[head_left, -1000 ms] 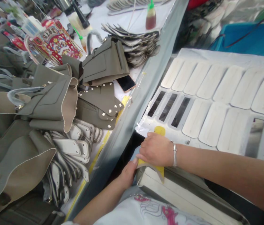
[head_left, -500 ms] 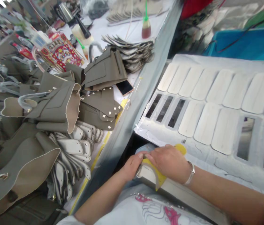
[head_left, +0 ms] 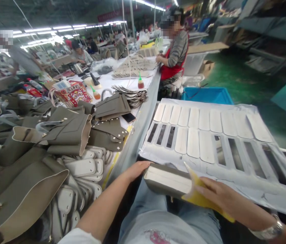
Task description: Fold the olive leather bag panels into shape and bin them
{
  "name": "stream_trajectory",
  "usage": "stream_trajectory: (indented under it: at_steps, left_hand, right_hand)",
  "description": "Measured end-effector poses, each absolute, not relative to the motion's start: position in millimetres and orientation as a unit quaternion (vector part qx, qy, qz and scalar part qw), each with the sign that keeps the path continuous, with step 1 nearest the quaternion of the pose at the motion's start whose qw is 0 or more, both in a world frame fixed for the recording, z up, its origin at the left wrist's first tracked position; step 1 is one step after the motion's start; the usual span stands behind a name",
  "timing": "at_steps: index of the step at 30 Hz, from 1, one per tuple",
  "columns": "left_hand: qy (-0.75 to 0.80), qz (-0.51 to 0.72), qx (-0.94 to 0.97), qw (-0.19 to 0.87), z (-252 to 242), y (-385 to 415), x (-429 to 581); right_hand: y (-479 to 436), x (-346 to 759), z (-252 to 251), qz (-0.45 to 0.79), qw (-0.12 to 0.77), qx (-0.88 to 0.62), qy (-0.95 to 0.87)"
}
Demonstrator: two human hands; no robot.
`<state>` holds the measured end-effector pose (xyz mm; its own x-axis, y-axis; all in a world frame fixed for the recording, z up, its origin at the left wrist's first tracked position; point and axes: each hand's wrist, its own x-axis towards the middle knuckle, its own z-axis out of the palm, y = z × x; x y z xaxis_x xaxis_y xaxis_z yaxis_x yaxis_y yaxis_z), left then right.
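Above my lap lies an olive-grey leather bag piece (head_left: 168, 185) on its side, a long cream-white face between its darker edges. My left hand (head_left: 139, 169) grips its far left end, the fingers partly hidden behind it. At the right end, my right hand (head_left: 220, 195) presses a bent yellow sheet (head_left: 203, 193) against the piece. The fingers lie over the sheet, and the thumb side is hidden. A small metal fitting (head_left: 171, 199) hangs below the bag piece.
Cream oval-ended panels (head_left: 193, 142) lie in rows on a white slotted board (head_left: 155, 154) ahead. Olive bags (head_left: 64, 127) and pale straps (head_left: 79, 166) crowd the left table. A blue bin (head_left: 206, 95) and a seated co-worker in a red apron (head_left: 174, 54) are beyond.
My right hand has slid right along the bag piece with the yellow sheet, away from my left hand, uncovering the cream face. My left hand stays at the left end. The view has tilted up.
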<state>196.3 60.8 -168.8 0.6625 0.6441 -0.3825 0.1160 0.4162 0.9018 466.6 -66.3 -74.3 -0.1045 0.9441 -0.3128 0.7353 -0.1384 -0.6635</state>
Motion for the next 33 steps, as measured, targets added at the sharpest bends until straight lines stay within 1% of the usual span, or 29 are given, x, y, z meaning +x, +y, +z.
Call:
stream_trajectory:
  at_steps: [3, 5, 9, 12, 14, 17, 19, 23, 28, 33]
  left_hand:
    - [0.391, 0.149, 0.548, 0.724, -161.9, 69.5, 193.0]
    - [0.409, 0.122, 0.561, 0.709, -157.9, 74.7, 190.3]
    - [0.436, 0.057, 0.566, 0.697, -150.9, 74.8, 185.7]
    - [0.433, 0.025, 0.541, 0.721, -149.9, 64.3, 183.0]
    - [0.403, 0.05, 0.478, 0.779, -153.0, 55.8, 182.3]
    - [0.352, 0.143, 0.384, 0.841, -162.1, 46.4, 184.5]
    - [0.343, 0.192, 0.369, 0.842, -169.2, 43.5, 188.1]
    - [0.336, 0.25, 0.351, 0.837, -183.2, 42.9, 196.0]
    - [0.337, 0.257, 0.32, 0.847, -194.6, 44.6, 199.6]
    - [0.275, 0.26, 0.299, 0.876, -193.5, 42.3, 193.6]
  right_hand:
    - [-88.5, 446.4, -77.9, 0.521, 0.22, -0.625, -0.539]
    - [-99.4, 425.9, -86.9, 0.553, 0.248, -0.621, -0.497]
    - [-112.7, 382.7, -108.5, 0.508, 0.272, -0.653, -0.491]
    - [-113.4, 355.4, -120.0, 0.524, 0.318, -0.651, -0.448]
    - [-110.2, 340.0, -127.0, 0.56, 0.348, -0.64, -0.395]
    - [-103.1, 321.4, -140.4, 0.613, 0.379, -0.618, -0.314]
    - [-98.7, 312.9, -150.2, 0.643, 0.38, -0.606, -0.273]
    - [-91.3, 303.6, -161.9, 0.702, 0.377, -0.567, -0.21]
    - [-82.9, 296.7, -160.8, 0.75, 0.369, -0.526, -0.158]
    - [-75.5, 291.6, -159.9, 0.766, 0.382, -0.499, -0.132]
